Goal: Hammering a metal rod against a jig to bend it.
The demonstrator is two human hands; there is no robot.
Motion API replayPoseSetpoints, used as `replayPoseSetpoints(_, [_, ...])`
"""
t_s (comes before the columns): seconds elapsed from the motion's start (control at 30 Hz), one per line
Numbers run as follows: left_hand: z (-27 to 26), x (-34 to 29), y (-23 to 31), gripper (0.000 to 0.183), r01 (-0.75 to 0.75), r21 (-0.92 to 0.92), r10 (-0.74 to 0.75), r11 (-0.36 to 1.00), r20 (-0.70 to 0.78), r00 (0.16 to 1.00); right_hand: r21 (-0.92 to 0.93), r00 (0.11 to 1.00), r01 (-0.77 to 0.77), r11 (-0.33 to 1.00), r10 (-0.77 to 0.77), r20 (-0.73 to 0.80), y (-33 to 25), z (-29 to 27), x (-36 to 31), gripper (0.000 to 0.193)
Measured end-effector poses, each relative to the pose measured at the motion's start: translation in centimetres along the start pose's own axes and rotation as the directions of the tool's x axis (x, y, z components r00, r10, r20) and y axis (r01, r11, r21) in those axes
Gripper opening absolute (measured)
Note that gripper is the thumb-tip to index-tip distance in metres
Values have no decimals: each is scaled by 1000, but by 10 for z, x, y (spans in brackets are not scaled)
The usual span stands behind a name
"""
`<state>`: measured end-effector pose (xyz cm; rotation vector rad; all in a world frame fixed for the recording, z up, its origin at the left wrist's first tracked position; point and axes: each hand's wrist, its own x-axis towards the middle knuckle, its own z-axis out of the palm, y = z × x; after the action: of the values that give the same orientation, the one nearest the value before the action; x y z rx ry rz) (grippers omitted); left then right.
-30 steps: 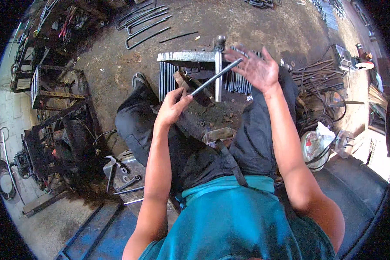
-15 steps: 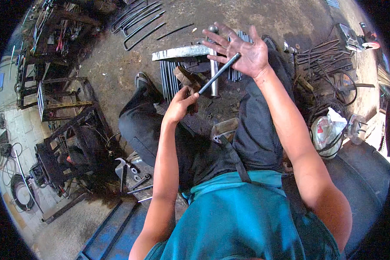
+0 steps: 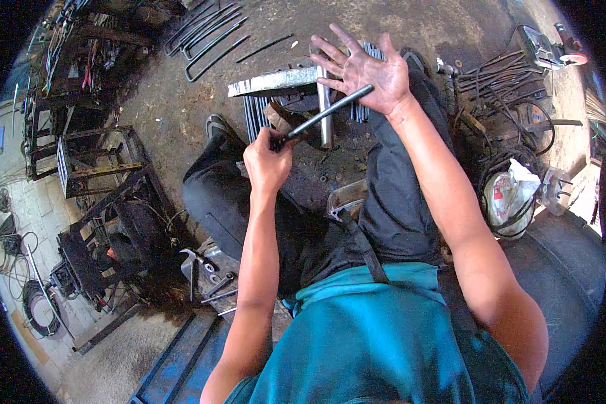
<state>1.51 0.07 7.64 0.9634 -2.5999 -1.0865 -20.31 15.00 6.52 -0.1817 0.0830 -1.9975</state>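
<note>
My left hand (image 3: pixel 268 161) is closed around the near end of a dark straight metal rod (image 3: pixel 326 115), its back facing up. The rod slants up to the right, and its far end lies over the heel of my right palm; whether it touches the skin I cannot tell. My right hand (image 3: pixel 377 75) is open, palm up, with spread fingers and dark smudges. Beyond the hands stands a metal block with a pale worn edge (image 3: pixel 273 83). A shiny upright metal cylinder (image 3: pixel 326 124) is beside it. A brown piece (image 3: pixel 281 116) sits just past my left hand, partly hidden.
Bent U-shaped bars (image 3: pixel 212 57) lie on the floor at far left. A heap of dark rods (image 3: pixel 501 77) is at far right, near cables and a white plastic bag (image 3: pixel 510 202). A hammer (image 3: pixel 194 256) and small tools lie by my left arm. Black metal frames (image 3: pixel 104 153) stand at left.
My left hand has shifted left and turned, so its back now shows and its fingers wrap the rod's end. The rod has swung flatter. My right hand stays open, moved slightly left.
</note>
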Motion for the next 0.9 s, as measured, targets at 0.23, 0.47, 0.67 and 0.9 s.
replayPoseSetpoints(0.23, [-1, 3, -9, 19, -304, 200, 350, 931, -267, 898, -43, 1000, -29, 999, 29, -7, -1, -3, 3, 92])
replayPoseSetpoints(0.47, [-3, 8, -10, 20, -409, 205, 457, 889, -356, 815, -55, 997, -30, 998, 26, -77, 3, -2, 4, 90])
replayPoseSetpoints(0.67, [-9, 7, -11, 19, -408, 257, 476, 876, -332, 814, -61, 993, -63, 996, 57, -104, 9, 2, 6, 91])
replayPoseSetpoints(0.9, [-6, 7, -13, 14, -401, 310, 476, 862, -222, 851, -42, 992, -97, 994, 94, -82, 5, 3, 5, 90])
